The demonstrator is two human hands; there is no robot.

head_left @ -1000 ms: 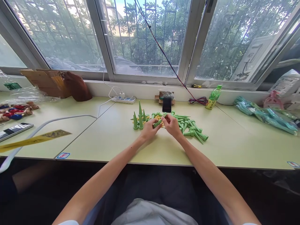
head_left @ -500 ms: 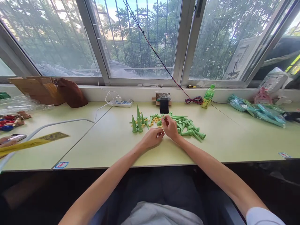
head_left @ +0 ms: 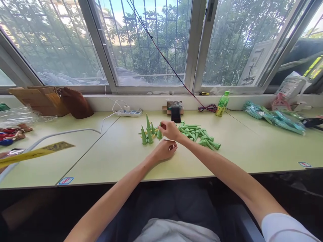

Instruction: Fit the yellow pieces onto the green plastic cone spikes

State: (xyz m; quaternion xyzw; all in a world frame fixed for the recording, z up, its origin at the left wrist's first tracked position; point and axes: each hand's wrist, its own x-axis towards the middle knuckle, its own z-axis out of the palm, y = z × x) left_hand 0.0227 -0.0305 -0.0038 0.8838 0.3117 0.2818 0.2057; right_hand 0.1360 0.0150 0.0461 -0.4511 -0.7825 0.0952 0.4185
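Observation:
Several green plastic spikes (head_left: 149, 137) stand upright on their wide ends in a group on the table, tips upward. Small yellow pieces, partly hidden, lie behind and among them. My right hand (head_left: 169, 130) reaches across to this group, its fingertips closed at the top of a green spike (head_left: 159, 135) at the group's right side. My left hand (head_left: 165, 149) rests on the table just in front, fingers curled inward; whatever they may hold is hidden. To the right of my hands, a loose pile of green spikes (head_left: 198, 133) lies on its side.
Behind the pile a dark phone (head_left: 176, 116) leans on a small box. A green bottle (head_left: 222, 104), a cable coil (head_left: 208, 108) and a power strip (head_left: 129, 112) line the back. Plastic-wrapped items (head_left: 277, 117) lie right; a yellow strip (head_left: 50, 151) juts in at left.
My right hand has moved left, from the yellow pieces beside the pile to the upright spikes, and a spike now stands under its fingertips. My left hand stays nearly in place.

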